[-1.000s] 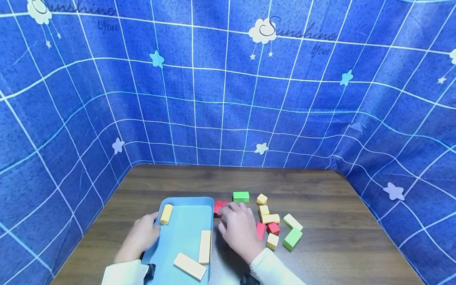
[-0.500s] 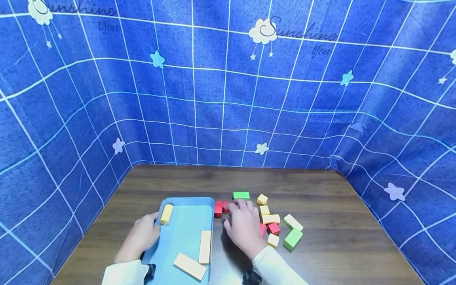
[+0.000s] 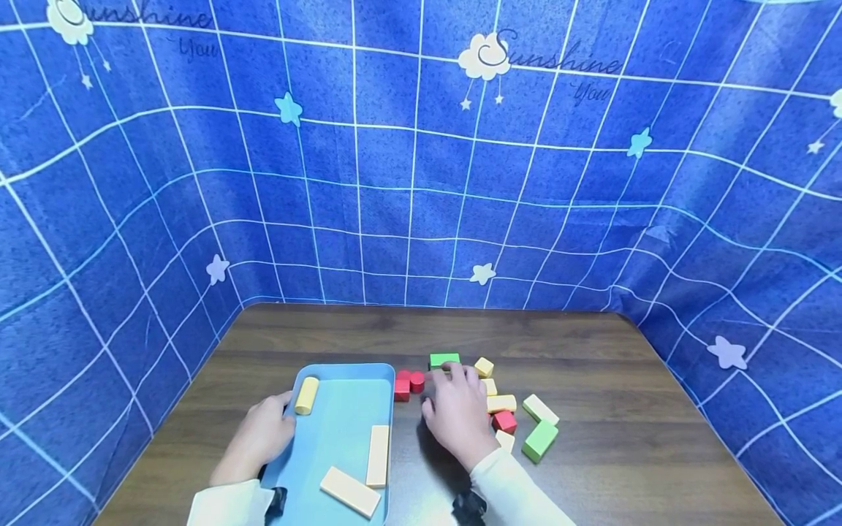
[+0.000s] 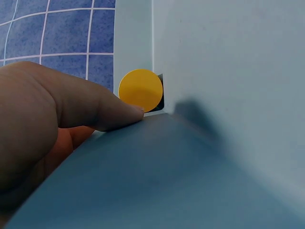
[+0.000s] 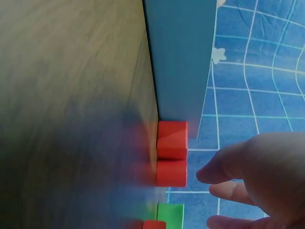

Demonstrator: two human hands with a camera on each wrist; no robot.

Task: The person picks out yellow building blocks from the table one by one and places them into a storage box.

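My left hand [image 3: 259, 431] grips the left wall of a blue tray [image 3: 335, 427], thumb over the rim and fingers outside. In the left wrist view the thumb tip overlaps the end of a yellow cylinder [image 4: 140, 90] in the tray corner. Two pale wooden planks [image 3: 378, 456] lie in the tray too. Over the blocks right of the tray hovers my right hand [image 3: 457, 413], fingers loosely bent, holding nothing. Just left of its fingertips are a red cube [image 3: 402, 389] against the tray and a red cylinder [image 3: 417, 382]. A green block [image 3: 444, 361] lies just beyond the fingers.
Right of the right hand lie a yellow cylinder [image 3: 502, 404], a red cube [image 3: 504, 421], small pale cubes [image 3: 484, 367], a light green block [image 3: 541, 410] and a green block [image 3: 541, 441]. A blue curtain [image 3: 421, 183] surrounds the wooden table [image 3: 625, 409].
My right hand has moved right, off the red blocks, which now show fully beside the tray. It now covers the red plank seen earlier. The left hand and tray have stayed put.
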